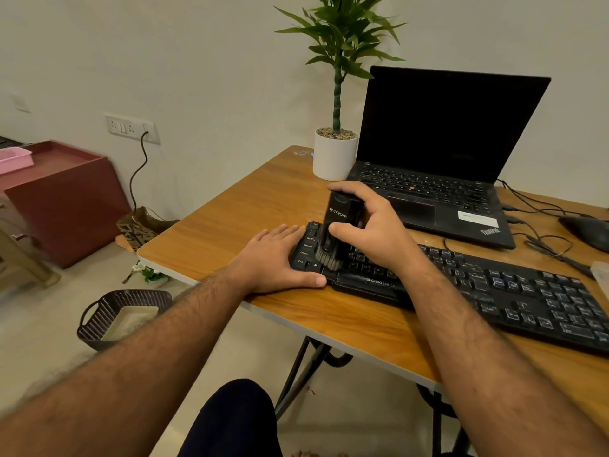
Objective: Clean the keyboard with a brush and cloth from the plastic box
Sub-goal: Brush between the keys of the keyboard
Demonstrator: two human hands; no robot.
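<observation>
A black keyboard (514,291) lies across the wooden table (250,206). My right hand (372,225) grips a black brush (339,222) upright, its grey bristles pressed onto the keys at the keyboard's left end. My left hand (273,255) lies flat on the table against the keyboard's left edge, fingers straight, the thumb along the front corner. No cloth is in view.
An open black laptop (441,153) stands behind the keyboard, with a potted plant (334,153) to its left. A black mouse (590,230) and cables lie at the right. On the floor to the left sits a dark woven basket (99,311). A pink box (14,159) rests on a maroon cabinet (69,199).
</observation>
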